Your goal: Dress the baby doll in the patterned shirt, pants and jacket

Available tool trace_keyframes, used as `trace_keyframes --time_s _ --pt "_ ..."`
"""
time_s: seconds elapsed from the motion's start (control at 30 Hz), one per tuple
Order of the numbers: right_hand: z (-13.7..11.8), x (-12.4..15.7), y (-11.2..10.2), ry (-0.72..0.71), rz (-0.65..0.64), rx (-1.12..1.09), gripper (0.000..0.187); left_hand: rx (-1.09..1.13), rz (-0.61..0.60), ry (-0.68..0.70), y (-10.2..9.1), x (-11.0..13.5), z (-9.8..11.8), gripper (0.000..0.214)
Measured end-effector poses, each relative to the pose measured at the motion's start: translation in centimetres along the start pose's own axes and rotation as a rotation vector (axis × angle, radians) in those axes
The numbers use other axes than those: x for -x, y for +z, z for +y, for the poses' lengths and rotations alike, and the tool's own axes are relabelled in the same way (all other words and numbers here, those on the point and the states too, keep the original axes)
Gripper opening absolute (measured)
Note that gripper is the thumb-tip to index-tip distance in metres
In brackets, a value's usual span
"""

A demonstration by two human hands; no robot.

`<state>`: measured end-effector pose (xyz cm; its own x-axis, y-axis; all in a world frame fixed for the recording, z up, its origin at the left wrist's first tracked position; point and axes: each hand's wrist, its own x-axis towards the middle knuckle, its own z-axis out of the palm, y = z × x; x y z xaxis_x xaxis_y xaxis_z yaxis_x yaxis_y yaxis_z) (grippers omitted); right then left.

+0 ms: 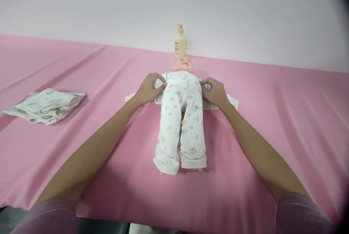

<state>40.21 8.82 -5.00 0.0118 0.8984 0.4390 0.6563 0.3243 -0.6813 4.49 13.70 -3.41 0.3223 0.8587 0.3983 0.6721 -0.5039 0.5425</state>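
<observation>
A baby doll point(184, 64) lies on its back on the pink sheet point(109, 81), head towards the wall, feet towards me. It wears white printed trousers point(180, 125), with toes showing below the cuffs. My left hand point(148, 88) pinches the waistband at the doll's left side in view. On the other side, my right hand point(214, 90) grips the waistband too. A white cloth point(231, 101) lies spread under the doll's body, sticking out on both sides.
A cream pump bottle point(180, 41) stands against the white wall just behind the doll's head. A folded printed garment point(45, 105) lies on the sheet at the far left. The table's front edge runs along the bottom of the view.
</observation>
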Motion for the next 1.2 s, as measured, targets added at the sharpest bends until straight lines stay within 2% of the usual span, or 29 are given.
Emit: trace_keyframes --time_s 0.17,0.27,0.43,0.53,0.63,0.67,0.77,0.83,0.9,0.97,1.07,1.2 --pt "-0.1 0.6 1.6 0.015 0.111 0.07 0.032 0.078 0.101 0.022 1.6 -0.2 -0.4 0.03" --pt "0.2 0.9 1.8 -0.014 0.129 0.068 0.031 0.082 0.114 0.038 2.0 -0.2 -0.8 0.03" --pt "0.5 -0.4 0.1 -0.029 0.017 0.031 0.034 0.063 0.09 0.067 1.6 -0.6 -1.0 0.033" --pt "-1.6 -0.5 -1.8 -0.102 0.029 0.079 0.033 -0.008 0.161 0.063 0.8 0.2 0.0 0.029" --pt "-6.4 2.9 -3.0 -0.258 0.131 0.158 0.023 -0.047 0.241 0.096 -1.0 3.8 2.3 0.019" --pt "-8.4 5.1 -3.2 -0.314 0.092 0.167 0.019 -0.038 0.222 0.135 -1.7 5.7 3.2 0.015" --pt "-13.9 13.2 -3.2 -0.505 -0.16 0.181 0.017 0.055 -0.017 0.246 -4.0 12.7 5.9 0.013" --pt "-16.0 18.3 -2.7 -0.589 -0.246 0.252 0.019 0.051 -0.186 0.268 -5.0 17.2 7.2 0.014" --pt "-16.7 21.8 -1.8 -0.635 -0.266 0.335 0.027 -0.01 -0.293 0.288 -5.6 20.6 8.0 0.016" --pt "-16.4 23.5 -0.8 -0.641 -0.239 0.415 0.031 -0.076 -0.321 0.303 -5.6 22.6 8.3 0.025" --pt "-15.6 24.0 0.6 -0.633 -0.167 0.462 0.019 -0.102 -0.3 0.298 -5.3 23.6 8.5 0.029" --pt "-15.7 23.9 1.3 -0.569 -0.147 0.385 0.004 -0.074 -0.238 0.271 -4.8 23.8 9.0 0.009"
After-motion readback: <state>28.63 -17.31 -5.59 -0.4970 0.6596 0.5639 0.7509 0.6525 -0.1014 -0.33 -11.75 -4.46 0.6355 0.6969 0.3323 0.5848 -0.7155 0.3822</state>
